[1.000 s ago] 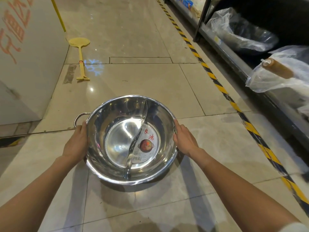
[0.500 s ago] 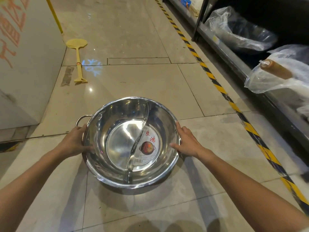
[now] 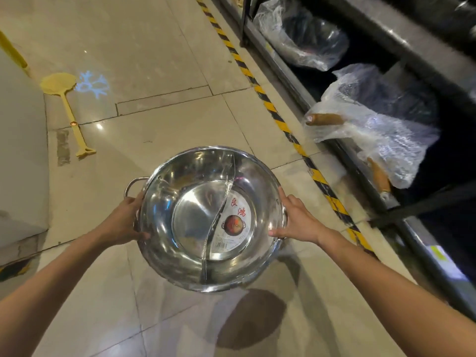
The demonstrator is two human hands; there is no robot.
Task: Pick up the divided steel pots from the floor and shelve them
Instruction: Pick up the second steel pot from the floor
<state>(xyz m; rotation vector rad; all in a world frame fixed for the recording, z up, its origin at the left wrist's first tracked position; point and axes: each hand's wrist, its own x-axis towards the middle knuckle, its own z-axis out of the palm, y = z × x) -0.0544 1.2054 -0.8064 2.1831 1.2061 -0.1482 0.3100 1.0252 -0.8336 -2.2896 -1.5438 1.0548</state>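
Observation:
A shiny divided steel pot (image 3: 195,220) with an S-shaped partition and a round paper label on its bottom is held above the tiled floor, its shadow lying on the tiles below it. My left hand (image 3: 123,222) grips the pot's left rim beside the loop handle. My right hand (image 3: 298,220) grips the right rim, thumb over the edge. The dark metal shelf (image 3: 304,96) runs along the right side.
Plastic-wrapped pans with wooden handles (image 3: 373,124) lie on the low shelf. A yellow-black hazard stripe (image 3: 278,119) marks the floor along the shelf. A yellow plastic swatter (image 3: 69,112) lies on the floor at the left, beside a pale display block (image 3: 20,155).
Both hands closed on the rim and lifted the pot off the floor. The view has swung to the right, toward the shelf.

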